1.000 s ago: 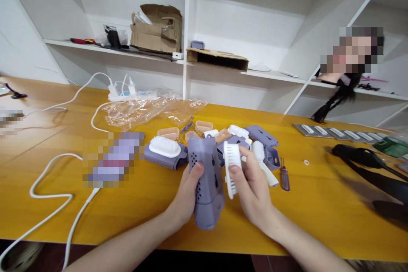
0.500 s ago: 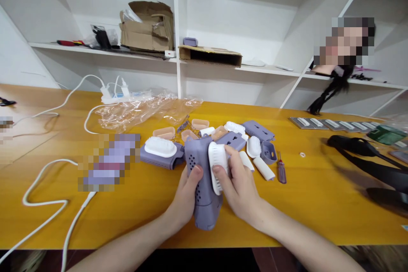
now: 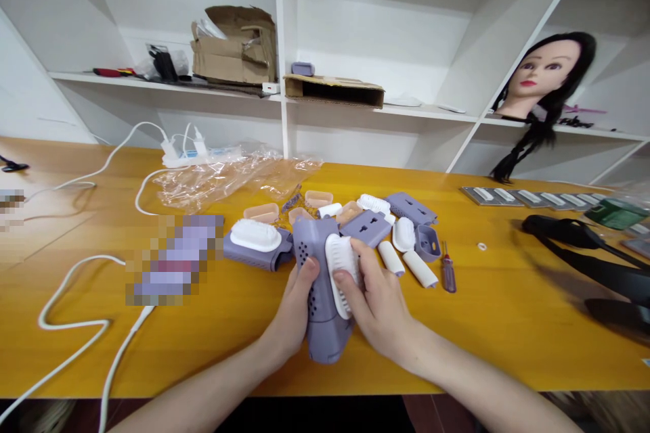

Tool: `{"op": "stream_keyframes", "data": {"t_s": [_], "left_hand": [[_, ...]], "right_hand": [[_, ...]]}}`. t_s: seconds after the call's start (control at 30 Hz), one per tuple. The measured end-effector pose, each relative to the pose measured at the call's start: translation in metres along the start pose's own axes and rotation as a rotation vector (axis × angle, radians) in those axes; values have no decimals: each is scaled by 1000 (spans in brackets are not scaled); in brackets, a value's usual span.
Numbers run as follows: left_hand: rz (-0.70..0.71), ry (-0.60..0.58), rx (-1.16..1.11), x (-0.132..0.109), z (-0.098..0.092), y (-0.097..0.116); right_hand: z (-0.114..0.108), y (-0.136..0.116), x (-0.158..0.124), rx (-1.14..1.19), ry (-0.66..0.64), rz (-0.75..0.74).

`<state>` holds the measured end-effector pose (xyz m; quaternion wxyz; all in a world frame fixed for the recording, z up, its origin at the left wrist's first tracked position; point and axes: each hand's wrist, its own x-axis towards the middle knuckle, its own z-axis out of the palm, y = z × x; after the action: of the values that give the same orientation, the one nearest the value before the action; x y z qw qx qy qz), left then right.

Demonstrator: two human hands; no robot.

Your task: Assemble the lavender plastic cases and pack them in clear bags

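A purple plastic housing [image 3: 321, 308] with rows of round holes stands tilted between my hands above the table. My left hand [image 3: 294, 308] is wrapped round its left side, thumb lying over the holes. Against the housing's right face sits a white oval brush head [image 3: 341, 270] with bristles. My right hand [image 3: 380, 304] grips this brush head, thumb on the bristle side and fingers round its far edge. Whether the brush head is fixed to the housing I cannot tell. Just left lies a similar purple housing [image 3: 258, 257] with a white brush head [image 3: 255, 235] on top.
Behind my hands lie purple covers [image 3: 365, 226], white rollers [image 3: 420, 268], peach trays [image 3: 261, 212] and a screwdriver [image 3: 448, 270]. At left are a blurred-out phone-like object [image 3: 177, 257] and white cables. A black strap [image 3: 583, 250] lies right; clear plastic film [image 3: 228, 176] lies behind.
The brush head in my right hand has shifted slightly left and down along the housing, its top tilting left. My left hand keeps its hold on the housing.
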<state>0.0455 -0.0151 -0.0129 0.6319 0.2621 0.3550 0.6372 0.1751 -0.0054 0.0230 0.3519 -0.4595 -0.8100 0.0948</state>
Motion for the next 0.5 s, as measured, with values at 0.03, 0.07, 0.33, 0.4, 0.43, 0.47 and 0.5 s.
{"op": "stream_keyframes", "data": {"t_s": [0.03, 0.07, 0.33, 0.4, 0.43, 0.47, 0.5], "left_hand": [[-10, 9, -7, 0, 1, 0], [-19, 18, -13, -1, 1, 0], [-24, -31, -43, -4, 1, -11], [-20, -66, -40, -4, 2, -12], [-20, -73, -37, -3, 3, -11], [-19, -75, -32, -4, 3, -11], [-13, -73, -24, -4, 5, -10]], "right_hand": [[0, 0, 0, -6, 1, 1], [0, -1, 0, -9, 3, 4], [-4, -7, 4, -15, 77, -14], [-4, -8, 5, -27, 86, -15], [-4, -8, 5, -29, 84, -16], [-4, -8, 6, -31, 83, -18], [-5, -7, 6, -33, 84, -21]]}}
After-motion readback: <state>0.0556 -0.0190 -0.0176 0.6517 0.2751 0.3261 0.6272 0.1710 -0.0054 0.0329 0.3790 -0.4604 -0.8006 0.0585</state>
